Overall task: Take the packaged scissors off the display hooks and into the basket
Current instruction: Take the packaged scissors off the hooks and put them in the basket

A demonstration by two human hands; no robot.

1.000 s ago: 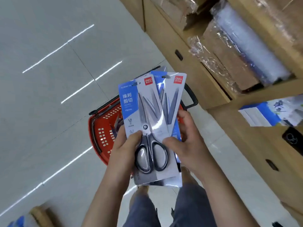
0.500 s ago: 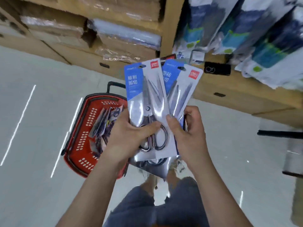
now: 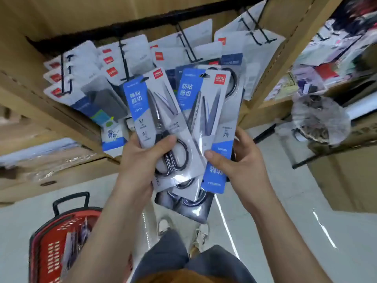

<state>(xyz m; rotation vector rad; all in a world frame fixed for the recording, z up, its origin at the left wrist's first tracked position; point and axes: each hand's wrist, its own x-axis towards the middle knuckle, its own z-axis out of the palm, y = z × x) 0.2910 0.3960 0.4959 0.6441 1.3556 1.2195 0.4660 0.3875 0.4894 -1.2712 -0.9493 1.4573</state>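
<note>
- Wooden shelving with display hooks (image 3: 123, 58) now fills the background, where floor showed a second ago.
- Fanned packaged scissors (image 3: 157, 119) stay gripped by left hand (image 3: 140, 162) and right hand (image 3: 242, 162), thumbs in front.
- Basket (image 3: 51, 254) sits low-left, well apart, so the drop-off looks postponed.

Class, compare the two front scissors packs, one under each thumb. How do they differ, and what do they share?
The blue-and-grey card scissors pack in the left hand tilts leftward; the blue-and-grey card pack in the right hand stands nearly upright. The left pack's blades are bright silver, the right pack's dark grey. The left pack overlaps the right pack. Both bear a red corner logo.
</note>
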